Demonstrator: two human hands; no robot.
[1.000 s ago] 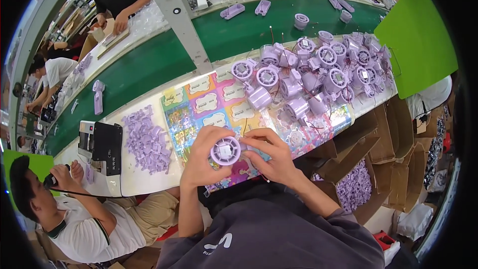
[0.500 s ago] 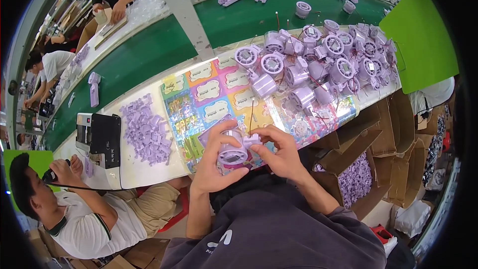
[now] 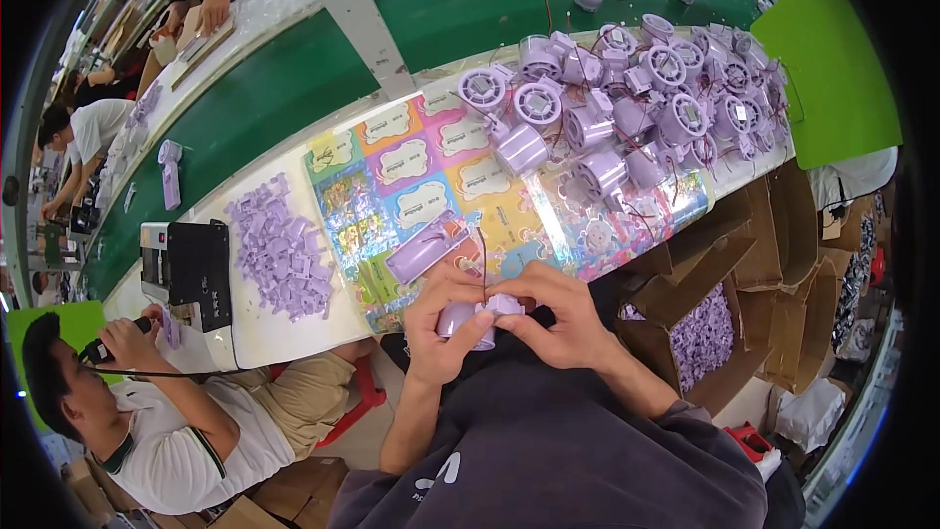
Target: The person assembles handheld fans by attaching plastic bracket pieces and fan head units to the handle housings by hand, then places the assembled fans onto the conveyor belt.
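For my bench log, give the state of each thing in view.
Lilac cup: held, its wire upright
Left hand: closed on the cup
Right hand: pinching the cup's side block
Lilac shell: lying on the patterned sheet
Small lilac parts: heaped loose
Wired lilac cups: piled
Cardboard box: open, holding parts
Green belt: running or not, unclear

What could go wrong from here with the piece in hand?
The thin wire rising between the left hand and right hand might get pinched or tugged as they grip the purple round housing and its small purple block.

Loose wires stick out of the heaped purple units, so lifting one could snag another.
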